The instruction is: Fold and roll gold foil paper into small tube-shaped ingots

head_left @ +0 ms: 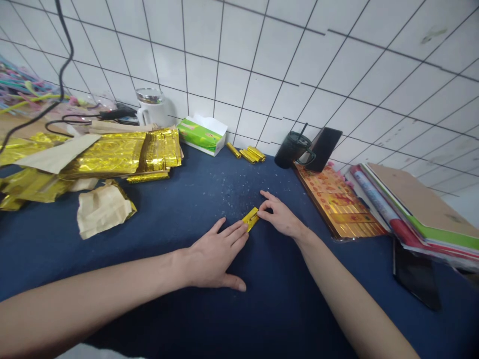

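The small gold foil piece (251,219) lies on the desk, just right of the frame's centre. The left hand (215,257) is flat, fingers extended, their tips on its lower-left end; the right hand (280,214) makes a narrow grip at its upper-right edge, thumb and forefinger nearly meeting, though I cannot tell whether foil is caught between. Light, even fingertip pressure should steady it best; a hard tug could crease or tear thin foil. The dark blue desk (194,199) is flecked with pale specks above the hands. Behind, a white wall (254,40) with dark grid lines fills the upper frame.
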`<action>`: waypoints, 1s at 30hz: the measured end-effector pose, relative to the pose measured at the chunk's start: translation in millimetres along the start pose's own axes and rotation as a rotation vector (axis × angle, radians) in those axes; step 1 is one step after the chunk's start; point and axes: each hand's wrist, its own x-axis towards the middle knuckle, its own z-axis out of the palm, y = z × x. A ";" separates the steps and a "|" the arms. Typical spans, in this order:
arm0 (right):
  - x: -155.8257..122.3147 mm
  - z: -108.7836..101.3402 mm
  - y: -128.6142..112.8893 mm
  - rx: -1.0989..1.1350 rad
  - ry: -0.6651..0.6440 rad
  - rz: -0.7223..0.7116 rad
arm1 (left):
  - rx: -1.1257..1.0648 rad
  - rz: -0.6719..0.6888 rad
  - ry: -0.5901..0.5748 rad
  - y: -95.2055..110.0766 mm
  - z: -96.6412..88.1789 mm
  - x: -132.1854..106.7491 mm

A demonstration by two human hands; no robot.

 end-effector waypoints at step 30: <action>-10.0 8.6 -15.6 -0.053 0.165 -0.084 | -0.030 0.017 0.027 -0.6 -2.1 -1.5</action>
